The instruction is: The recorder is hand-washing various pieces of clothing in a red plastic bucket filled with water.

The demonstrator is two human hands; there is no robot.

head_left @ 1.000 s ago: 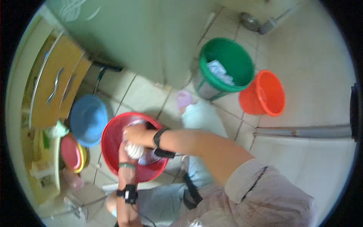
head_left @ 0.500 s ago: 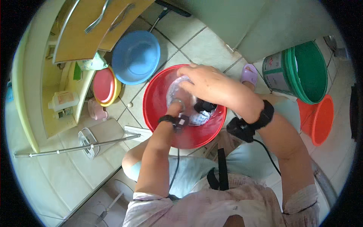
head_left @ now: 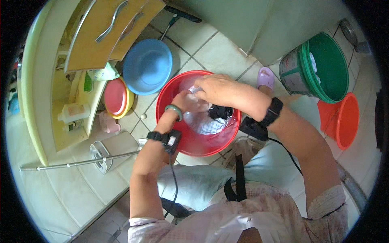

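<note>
A red basin (head_left: 202,146) stands on the tiled floor in front of me, with wet laundry and cloudy water in it. Above its far side, my left hand (head_left: 183,100) and my right hand (head_left: 218,89) meet, both closed on a pale wet cloth (head_left: 196,90) bunched between their fingers. The left wrist carries a green bangle. Below the hands lie a blue-and-white checked cloth (head_left: 212,126) and, to its upper right, a black cloth (head_left: 221,111). My right fingertips are partly hidden behind the back of that hand.
A blue basin (head_left: 148,67) and a red-and-yellow basin (head_left: 115,96) stand left, beside an open cabinet (head_left: 60,133). A metal pole (head_left: 81,163) crosses a pale bin (head_left: 117,149). Right are a green bucket (head_left: 333,75), an orange bucket (head_left: 347,121) and a slippered foot (head_left: 265,77).
My left hand has risen from inside the basin up to the right hand, and its fingers are on the pale cloth. The right hand has closed in; the checked cloth shows more.
</note>
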